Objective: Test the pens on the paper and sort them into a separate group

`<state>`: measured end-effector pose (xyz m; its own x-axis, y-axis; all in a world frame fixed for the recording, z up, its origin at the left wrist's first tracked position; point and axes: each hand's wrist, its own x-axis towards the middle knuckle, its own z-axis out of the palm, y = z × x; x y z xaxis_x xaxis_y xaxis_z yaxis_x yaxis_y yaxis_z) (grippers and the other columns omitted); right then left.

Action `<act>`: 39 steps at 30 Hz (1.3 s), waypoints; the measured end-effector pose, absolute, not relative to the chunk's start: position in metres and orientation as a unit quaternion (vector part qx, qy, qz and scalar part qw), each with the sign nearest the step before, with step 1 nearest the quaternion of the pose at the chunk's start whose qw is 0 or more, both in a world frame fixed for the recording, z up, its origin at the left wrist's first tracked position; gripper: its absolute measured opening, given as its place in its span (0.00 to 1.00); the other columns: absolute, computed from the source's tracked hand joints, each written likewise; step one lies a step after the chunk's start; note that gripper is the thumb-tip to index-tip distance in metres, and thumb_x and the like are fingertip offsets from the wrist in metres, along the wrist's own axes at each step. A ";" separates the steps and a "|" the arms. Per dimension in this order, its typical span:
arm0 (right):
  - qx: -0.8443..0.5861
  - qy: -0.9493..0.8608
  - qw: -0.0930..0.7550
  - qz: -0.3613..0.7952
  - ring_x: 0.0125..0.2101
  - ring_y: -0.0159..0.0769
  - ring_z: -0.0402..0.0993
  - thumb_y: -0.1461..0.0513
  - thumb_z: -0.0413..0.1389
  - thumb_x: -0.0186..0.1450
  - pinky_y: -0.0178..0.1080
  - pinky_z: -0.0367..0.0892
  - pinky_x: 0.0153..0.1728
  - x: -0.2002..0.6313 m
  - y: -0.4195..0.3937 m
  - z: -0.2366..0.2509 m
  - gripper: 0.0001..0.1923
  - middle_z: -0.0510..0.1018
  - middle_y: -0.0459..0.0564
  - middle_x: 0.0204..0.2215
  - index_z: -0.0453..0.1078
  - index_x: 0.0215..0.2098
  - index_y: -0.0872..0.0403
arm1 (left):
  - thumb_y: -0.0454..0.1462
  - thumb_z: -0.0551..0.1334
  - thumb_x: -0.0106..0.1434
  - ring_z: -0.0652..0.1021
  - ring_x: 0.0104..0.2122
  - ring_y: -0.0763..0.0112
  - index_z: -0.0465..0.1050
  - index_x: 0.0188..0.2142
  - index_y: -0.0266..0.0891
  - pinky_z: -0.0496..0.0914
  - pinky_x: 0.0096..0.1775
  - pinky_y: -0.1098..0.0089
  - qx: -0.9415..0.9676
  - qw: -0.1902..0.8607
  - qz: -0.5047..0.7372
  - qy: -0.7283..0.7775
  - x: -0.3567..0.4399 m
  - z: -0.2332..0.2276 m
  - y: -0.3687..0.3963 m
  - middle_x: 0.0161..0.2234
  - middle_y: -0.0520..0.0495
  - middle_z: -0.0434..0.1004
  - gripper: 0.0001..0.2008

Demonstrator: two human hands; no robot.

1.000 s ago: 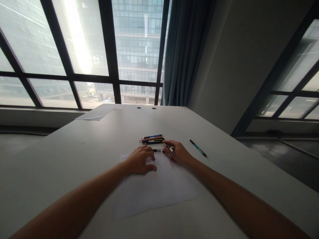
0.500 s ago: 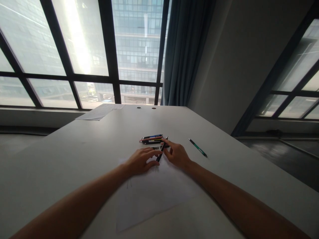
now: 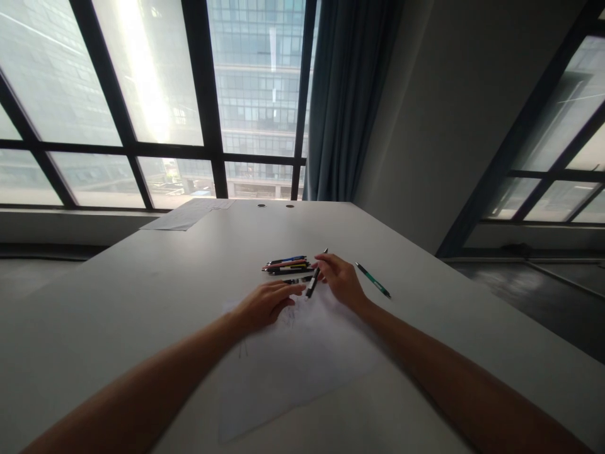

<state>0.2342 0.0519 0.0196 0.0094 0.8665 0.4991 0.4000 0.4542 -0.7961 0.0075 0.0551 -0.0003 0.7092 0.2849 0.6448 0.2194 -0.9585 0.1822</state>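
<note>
A dark pen (image 3: 312,285) is pinched in my right hand (image 3: 341,279), tilted, its lower end just above or on the white paper (image 3: 288,378). My left hand (image 3: 265,304) rests at the top left of the paper with fingers stretched out, apart from that pen's lower end. Faint pen marks show on the sheet near the left fingertips. Just beyond the left hand lies another dark pen (image 3: 297,280), partly covered by the fingers. Behind it is a row of several pens (image 3: 286,265), with blue, reddish and black barrels.
A green and black pen (image 3: 374,281) lies on the white table (image 3: 425,353) to the right of my right hand. Loose papers (image 3: 179,217) lie at the far left corner. Two round grommets (image 3: 290,206) sit near the far edge, before the windows and a blue curtain (image 3: 333,126).
My right hand has moved slightly right and up with the pen. The pen's lower end has come away from my left fingers, which no longer touch it.
</note>
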 end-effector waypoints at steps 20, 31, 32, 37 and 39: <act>-0.776 -0.596 0.166 -0.119 0.38 0.43 0.76 0.58 0.54 0.61 0.36 0.63 0.32 0.343 0.083 0.028 0.14 0.80 0.53 0.37 0.74 0.43 0.53 | 0.43 0.60 0.63 0.75 0.44 0.61 0.77 0.38 0.42 0.70 0.47 0.61 0.929 0.048 0.239 0.279 0.009 0.005 0.049 0.41 0.46 0.79 0.10; -0.810 -0.570 0.132 -0.041 0.37 0.42 0.77 0.61 0.55 0.60 0.36 0.64 0.32 0.379 0.097 0.006 0.11 0.81 0.56 0.36 0.79 0.37 0.53 | 0.43 0.61 0.63 0.75 0.44 0.60 0.77 0.39 0.42 0.70 0.47 0.61 0.931 0.056 0.233 0.275 0.008 0.006 0.050 0.42 0.47 0.79 0.10; -0.809 -0.573 0.126 -0.038 0.37 0.42 0.77 0.61 0.55 0.61 0.36 0.64 0.32 0.379 0.097 0.006 0.11 0.81 0.56 0.36 0.79 0.36 0.53 | 0.43 0.61 0.63 0.75 0.44 0.60 0.77 0.39 0.42 0.70 0.48 0.61 0.931 0.057 0.234 0.274 0.008 0.006 0.051 0.42 0.47 0.79 0.10; -0.804 -0.580 0.123 -0.044 0.38 0.44 0.76 0.62 0.52 0.62 0.37 0.65 0.33 0.375 0.093 0.011 0.13 0.80 0.59 0.37 0.78 0.37 0.56 | 0.43 0.61 0.62 0.75 0.44 0.61 0.77 0.38 0.42 0.70 0.48 0.61 0.931 0.065 0.237 0.269 0.006 0.007 0.052 0.42 0.46 0.79 0.10; -0.785 -0.595 0.150 -0.083 0.40 0.44 0.75 0.62 0.50 0.64 0.39 0.66 0.36 0.365 0.091 0.014 0.14 0.79 0.59 0.40 0.77 0.38 0.57 | 0.43 0.61 0.62 0.75 0.44 0.61 0.77 0.38 0.42 0.70 0.48 0.61 0.932 0.067 0.238 0.265 0.006 0.006 0.052 0.42 0.46 0.79 0.10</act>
<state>0.3653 0.0911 0.0144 0.2787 0.9094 0.3087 0.9592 -0.2479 -0.1359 0.0057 0.0524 0.0064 0.7464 0.5262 0.4074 0.4629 -0.8503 0.2503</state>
